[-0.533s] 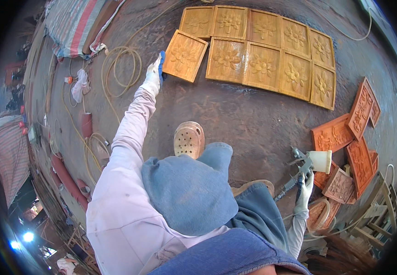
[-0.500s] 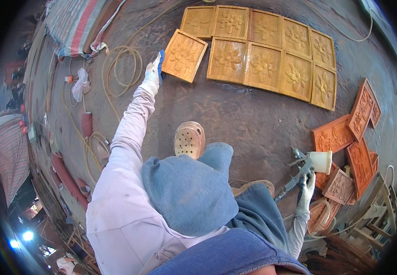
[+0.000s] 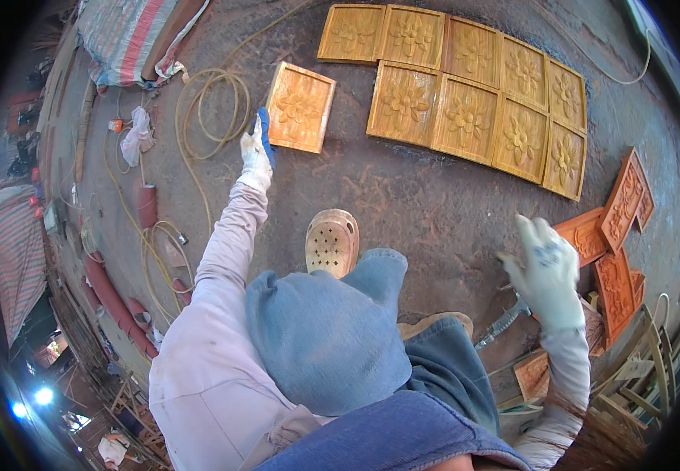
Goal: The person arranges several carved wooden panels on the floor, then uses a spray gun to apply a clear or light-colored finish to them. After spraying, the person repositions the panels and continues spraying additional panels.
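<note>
My left hand (image 3: 257, 155), in a white and blue glove, grips the left edge of a square carved wooden panel (image 3: 301, 107) with a flower relief and a raised border. The panel is apart from a block of similar honey-coloured flower panels (image 3: 465, 119) lying edge to edge in two rows to its right. My right hand (image 3: 550, 271), also gloved, is raised with fingers spread and holds nothing. Just below it, a metal spray gun (image 3: 504, 322) sits by my right foot, partly hidden behind the hand and wrist; its cup is out of sight.
Orange-brown carved panels (image 3: 621, 202) overlap in a loose pile at the right, beside a wooden slatted frame (image 3: 658, 363). A coiled yellowish hose (image 3: 216, 110), red rollers (image 3: 116, 302) and a white plastic bag (image 3: 137, 135) lie at the left. A striped tarp (image 3: 129, 43) covers something at the upper left.
My right hand has let go of the spray gun and risen, fingers spreading. My left hand has turned the single panel and moved it slightly down and left, away from the others.
</note>
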Tool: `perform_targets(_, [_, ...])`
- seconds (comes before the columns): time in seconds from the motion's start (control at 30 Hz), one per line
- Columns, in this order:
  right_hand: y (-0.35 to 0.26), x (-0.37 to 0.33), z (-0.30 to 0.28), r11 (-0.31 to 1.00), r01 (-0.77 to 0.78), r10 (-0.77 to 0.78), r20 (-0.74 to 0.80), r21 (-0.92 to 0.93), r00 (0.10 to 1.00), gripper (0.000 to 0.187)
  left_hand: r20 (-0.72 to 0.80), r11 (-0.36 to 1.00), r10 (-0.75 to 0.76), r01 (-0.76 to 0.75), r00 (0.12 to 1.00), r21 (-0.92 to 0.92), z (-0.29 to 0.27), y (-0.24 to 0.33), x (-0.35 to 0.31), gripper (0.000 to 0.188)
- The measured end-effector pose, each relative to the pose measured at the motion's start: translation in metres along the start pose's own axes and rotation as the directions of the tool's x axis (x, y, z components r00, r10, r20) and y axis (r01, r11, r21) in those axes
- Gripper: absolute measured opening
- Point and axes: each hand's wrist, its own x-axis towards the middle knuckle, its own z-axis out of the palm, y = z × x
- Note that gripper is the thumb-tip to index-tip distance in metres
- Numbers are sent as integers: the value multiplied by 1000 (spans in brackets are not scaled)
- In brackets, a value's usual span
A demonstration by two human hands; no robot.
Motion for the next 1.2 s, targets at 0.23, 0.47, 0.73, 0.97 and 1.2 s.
perform_targets(0.23, [-54, 61, 59, 963, 221, -210, 82, -156, 974, 55, 442, 421, 229, -497, 868, 759, 52, 43, -43, 44])
perform_targets(0.47, [-52, 31, 100, 970, 230, -213, 189, -74, 959, 56, 397, 274, 347, -496, 850, 824, 140, 24, 70, 60])
perform_targets(0.73, [-37, 1, 116, 989, 126, -100, 274, -80, 957, 58, 247, 547, -422, 27, 872, 837, 199, 34, 170, 69])
perform_targets(0.97, [-35, -5, 118, 996, 67, -45, 334, -53, 941, 47, 545, 849, -78, -231, 835, 475, 209, 82, 156, 60])
perform_targets(1.2, [-30, -12, 122, 996, 71, -52, 292, -55, 955, 51, 430, -48, 302, -436, 851, 898, 195, 120, 123, 74])
